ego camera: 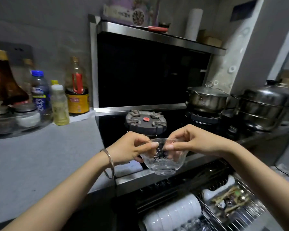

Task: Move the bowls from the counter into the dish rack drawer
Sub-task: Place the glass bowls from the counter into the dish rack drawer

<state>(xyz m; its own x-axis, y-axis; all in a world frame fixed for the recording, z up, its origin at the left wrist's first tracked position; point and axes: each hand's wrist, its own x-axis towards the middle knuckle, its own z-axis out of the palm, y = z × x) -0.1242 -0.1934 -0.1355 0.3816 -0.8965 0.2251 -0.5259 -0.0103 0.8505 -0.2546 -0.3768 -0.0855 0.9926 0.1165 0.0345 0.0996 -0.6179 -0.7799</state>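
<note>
At the far left, a group of bottles is stood on the grey counter (40, 155): a dark brown sauce bottle (7, 84), a blue-capped water bottle (40, 94) whose label print is too blurred to be read, a white-capped bottle of pale yellow liquid (60, 105), and a tall bottle with a yellow label (77, 95) whose writing cannot be made out. A silver bangle (109, 164) is worn on the left wrist. A clear glass bowl (163, 157) is held upright in the air above the front edge of the stove, gripped at its rim by the left hand (130, 149) and the right hand (192, 140), thumbs and fingers pinched on opposite sides. Behind it a gas burner (145, 122) is seen. Below and to the right, the dish rack drawer (250, 219) is pulled open, with a row of white bowls (172, 212) stood on edge and utensils (230, 199) laid in its wire basket. On the right burner a lidded steel pot (207, 97) is set, with a stacked steamer (265, 107) beside it.
</note>
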